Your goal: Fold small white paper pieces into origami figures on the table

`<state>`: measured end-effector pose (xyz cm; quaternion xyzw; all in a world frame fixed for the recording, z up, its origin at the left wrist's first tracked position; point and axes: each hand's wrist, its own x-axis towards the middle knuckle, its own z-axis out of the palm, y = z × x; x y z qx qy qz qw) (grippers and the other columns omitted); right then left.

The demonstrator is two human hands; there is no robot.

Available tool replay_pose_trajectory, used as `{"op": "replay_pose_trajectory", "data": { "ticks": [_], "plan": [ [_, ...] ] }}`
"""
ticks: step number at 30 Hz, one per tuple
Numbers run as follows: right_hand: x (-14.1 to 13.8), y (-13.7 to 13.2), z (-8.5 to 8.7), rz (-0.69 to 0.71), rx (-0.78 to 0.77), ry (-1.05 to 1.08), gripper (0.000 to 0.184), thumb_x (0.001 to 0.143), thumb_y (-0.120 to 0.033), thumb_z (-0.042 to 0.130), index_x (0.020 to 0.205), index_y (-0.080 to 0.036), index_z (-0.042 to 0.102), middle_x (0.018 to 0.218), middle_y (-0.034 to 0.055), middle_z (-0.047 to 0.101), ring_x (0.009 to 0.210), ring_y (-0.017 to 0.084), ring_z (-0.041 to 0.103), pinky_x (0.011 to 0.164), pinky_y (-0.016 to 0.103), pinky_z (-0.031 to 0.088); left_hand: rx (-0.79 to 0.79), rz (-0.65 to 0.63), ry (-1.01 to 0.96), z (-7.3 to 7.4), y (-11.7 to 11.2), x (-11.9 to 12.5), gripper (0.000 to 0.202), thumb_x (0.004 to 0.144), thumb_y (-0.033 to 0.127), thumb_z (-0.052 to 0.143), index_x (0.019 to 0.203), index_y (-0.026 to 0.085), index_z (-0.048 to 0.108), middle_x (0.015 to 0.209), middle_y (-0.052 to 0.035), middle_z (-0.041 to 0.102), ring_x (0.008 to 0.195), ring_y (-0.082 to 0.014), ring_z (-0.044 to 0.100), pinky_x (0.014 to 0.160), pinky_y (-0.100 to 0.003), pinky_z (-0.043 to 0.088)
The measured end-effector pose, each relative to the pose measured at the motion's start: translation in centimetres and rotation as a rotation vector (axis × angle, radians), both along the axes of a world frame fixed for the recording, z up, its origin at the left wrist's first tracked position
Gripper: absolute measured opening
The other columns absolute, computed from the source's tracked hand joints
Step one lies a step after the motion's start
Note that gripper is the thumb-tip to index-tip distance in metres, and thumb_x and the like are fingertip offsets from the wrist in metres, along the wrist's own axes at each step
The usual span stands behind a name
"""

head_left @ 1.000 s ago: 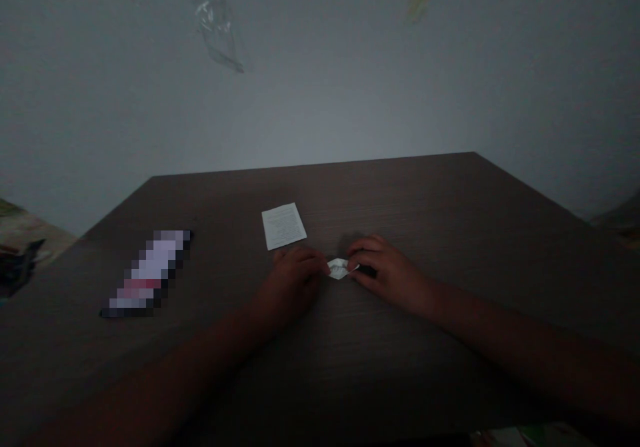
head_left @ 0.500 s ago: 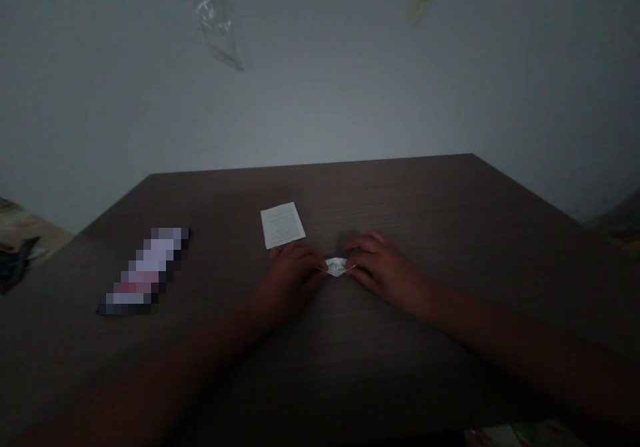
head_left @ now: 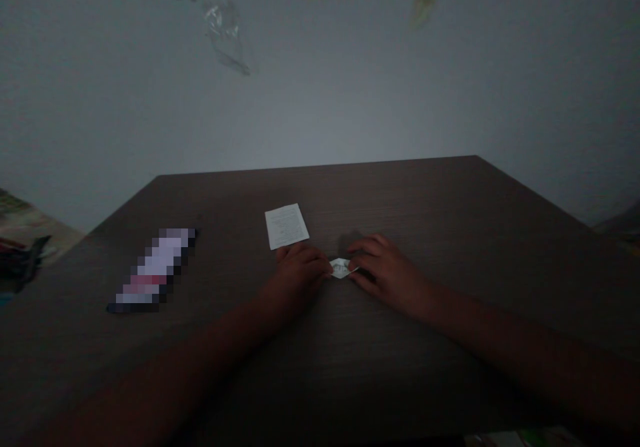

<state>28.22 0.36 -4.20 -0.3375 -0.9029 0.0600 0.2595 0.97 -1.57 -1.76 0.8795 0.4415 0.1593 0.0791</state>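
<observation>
A small folded white paper (head_left: 341, 267) lies on the dark wooden table (head_left: 450, 220) between my two hands. My left hand (head_left: 299, 275) rests on the table with fingers curled, its fingertips pinching the paper's left end. From the other side, my right hand (head_left: 387, 272) grips the paper's right end with bent fingers. A flat square sheet of white paper (head_left: 287, 226) lies just behind my left hand, untouched. The room is dim.
A long flat object, pixelated in the picture (head_left: 153, 270), lies at the left of the table. A pale wall (head_left: 320, 100) stands behind the table's far edge. Clutter shows beyond the left edge (head_left: 23, 254).
Both hands stay on the small folded paper, and its shape shifts slightly between the fingers. The view has drifted a little to the left.
</observation>
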Motion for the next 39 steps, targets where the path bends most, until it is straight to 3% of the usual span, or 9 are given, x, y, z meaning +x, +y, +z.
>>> {"op": "replay_pose_trajectory", "data": {
  "ticks": [10,16,23,32,39],
  "plan": [
    [-0.1,-0.5,-0.5,0.045,-0.077,0.157,0.026,0.1,-0.012,0.08,0.122,-0.026,0.081,0.135,0.012,0.081,0.128,0.033,0.075,0.111,0.056,0.065,0.057,-0.111,0.02,-0.1,-0.1,0.3,0.025,0.113,0.012,0.066,0.124,0.025,0.084,0.13,-0.0063,0.081,0.126,-0.0301,0.069,0.113,-0.049,0.05],
    [-0.2,-0.1,-0.6,0.051,-0.132,0.138,0.023,0.101,-0.013,0.079,0.121,-0.025,0.081,0.131,0.0122,0.081,0.125,0.032,0.076,0.11,0.055,0.065,0.111,-0.128,0.03,-0.6,-0.2,0.8,0.028,0.113,0.018,0.072,0.138,0.028,0.08,0.141,-0.0069,0.079,0.136,-0.0324,0.067,0.116,-0.051,0.049],
    [-0.3,-0.2,-0.5,0.054,-0.152,0.112,0.024,0.1,-0.017,0.082,0.123,-0.025,0.081,0.137,0.0127,0.08,0.132,0.033,0.074,0.114,0.056,0.063,0.077,-0.141,0.051,-0.9,-0.1,1.6,0.016,0.118,0.028,0.07,0.127,0.026,0.083,0.142,-0.007,0.08,0.136,-0.0342,0.066,0.118,-0.056,0.047],
    [-0.2,-0.4,-0.2,0.065,-0.139,0.085,0.037,0.097,-0.024,0.088,0.134,-0.027,0.082,0.144,0.0135,0.079,0.138,0.035,0.073,0.119,0.058,0.061,0.128,-0.135,0.09,-0.9,-0.6,2.0,0.016,0.116,0.024,0.071,0.118,0.028,0.087,0.143,-0.0062,0.079,0.138,-0.0356,0.066,0.121,-0.056,0.045],
    [0.0,-0.2,-0.2,0.045,-0.146,0.068,0.023,0.101,-0.022,0.084,0.124,-0.026,0.084,0.134,0.012,0.081,0.13,0.032,0.076,0.114,0.055,0.064,0.106,-0.133,0.039,-1.4,0.0,1.2,0.02,0.118,0.026,0.068,0.128,0.027,0.085,0.14,-0.0084,0.08,0.136,-0.0327,0.068,0.117,-0.053,0.049]
  ]
}}
